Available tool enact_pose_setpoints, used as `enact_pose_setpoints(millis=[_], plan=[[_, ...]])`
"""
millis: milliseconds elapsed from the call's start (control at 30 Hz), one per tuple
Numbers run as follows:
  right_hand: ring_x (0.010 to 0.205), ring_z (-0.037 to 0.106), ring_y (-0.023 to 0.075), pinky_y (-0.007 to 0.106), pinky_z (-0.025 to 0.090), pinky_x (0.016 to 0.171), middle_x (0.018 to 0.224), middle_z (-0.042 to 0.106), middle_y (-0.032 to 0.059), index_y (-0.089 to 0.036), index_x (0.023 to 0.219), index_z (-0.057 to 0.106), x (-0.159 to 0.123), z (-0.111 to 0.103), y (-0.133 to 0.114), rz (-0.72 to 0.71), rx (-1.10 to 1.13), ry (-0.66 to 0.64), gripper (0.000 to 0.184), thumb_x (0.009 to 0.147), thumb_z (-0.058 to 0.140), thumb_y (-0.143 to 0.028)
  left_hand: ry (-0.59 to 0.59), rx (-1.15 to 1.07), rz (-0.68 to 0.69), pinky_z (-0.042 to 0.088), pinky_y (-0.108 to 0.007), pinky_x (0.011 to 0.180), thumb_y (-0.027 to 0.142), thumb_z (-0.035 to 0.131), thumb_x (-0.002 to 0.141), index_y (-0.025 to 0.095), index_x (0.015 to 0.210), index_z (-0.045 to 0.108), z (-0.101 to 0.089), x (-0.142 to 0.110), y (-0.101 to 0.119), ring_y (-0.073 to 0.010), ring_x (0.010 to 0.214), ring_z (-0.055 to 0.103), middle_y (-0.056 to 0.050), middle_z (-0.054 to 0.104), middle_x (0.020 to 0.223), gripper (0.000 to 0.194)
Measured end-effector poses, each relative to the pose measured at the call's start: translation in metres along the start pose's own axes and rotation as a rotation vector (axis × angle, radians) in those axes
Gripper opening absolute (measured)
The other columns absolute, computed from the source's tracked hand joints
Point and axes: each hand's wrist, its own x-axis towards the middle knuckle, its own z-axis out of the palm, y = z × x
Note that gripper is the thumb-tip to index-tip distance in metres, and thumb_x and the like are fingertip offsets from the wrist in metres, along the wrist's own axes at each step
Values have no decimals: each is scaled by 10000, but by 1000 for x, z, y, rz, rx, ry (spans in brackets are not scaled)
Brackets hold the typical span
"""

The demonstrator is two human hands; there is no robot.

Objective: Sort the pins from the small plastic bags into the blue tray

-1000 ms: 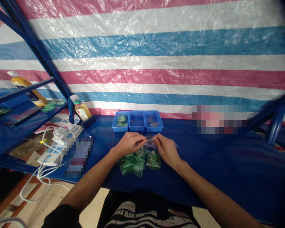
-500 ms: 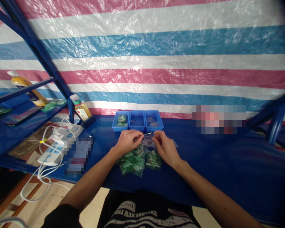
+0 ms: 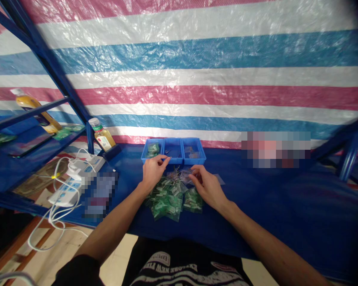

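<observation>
My left hand (image 3: 154,170) is closed in a pinch just above the front edge of the blue three-compartment tray (image 3: 182,161). A tiny pale tip shows at its fingertips, too small to name. On the other side, my right hand (image 3: 207,183) has curled fingers, thumb and index close together beside clear plastic bags (image 3: 186,175); what they hold, if anything, is hidden. Between and below the hands lies a pile of small green-printed packets (image 3: 166,201), with more packets (image 3: 192,200) near the right wrist. Thin metal pieces (image 3: 176,174) lie at the top of the pile.
The tray's left compartment has green packets (image 3: 153,149); small pieces lie in the others. At left are a juice bottle (image 3: 104,141), a power strip (image 3: 65,191) with white cables and a blurred flat object (image 3: 100,194). Blue frame bars (image 3: 52,71) flank the table.
My left hand has moved left and up toward the tray, away from my right hand. The thin metal rod visible between the hands no longer shows there. My right hand has barely shifted.
</observation>
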Motion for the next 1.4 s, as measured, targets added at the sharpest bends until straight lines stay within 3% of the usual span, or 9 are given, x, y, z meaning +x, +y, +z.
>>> enact_pose_setpoints(millis=[133,333,600,1000,1400], plan=[[708,679,195,311,506,666,927,722,26,-235,1188,527,0,-1,-2,13,7,-12,203,1026,515,-356,-33,35,4,400,-228,631,469,603,972,243,1015,786,-5,2,1,-137,626,637,15,709,662,294],[726,687,210,314,498,658,932,730,36,-239,1168,545,0,0,0,0,-7,-16,185,1027,512,-355,-192,135,219,407,-231,640,394,603,981,250,1045,795,-4,1,5,-139,608,622,10,701,662,249],[745,692,213,320,499,677,952,738,39,-239,1157,554,0,1,3,-10,-6,-24,174,1030,514,-351,-382,371,344,486,-266,725,311,564,995,342,1206,754,-1,-1,-1,-213,808,726,-35,799,969,285],[735,688,208,319,500,679,945,739,30,-239,1149,557,0,0,0,2,-15,-33,169,1023,526,-349,-463,436,240,512,-289,790,377,532,1009,332,1185,743,-1,-1,-4,-233,882,721,-49,781,1017,278],[747,690,205,318,504,692,945,736,31,-236,1167,556,0,-1,-2,2,-8,-34,176,1025,524,-335,-430,436,303,450,-268,697,419,507,1025,255,1077,720,-7,0,2,-224,761,688,-53,744,857,274]])
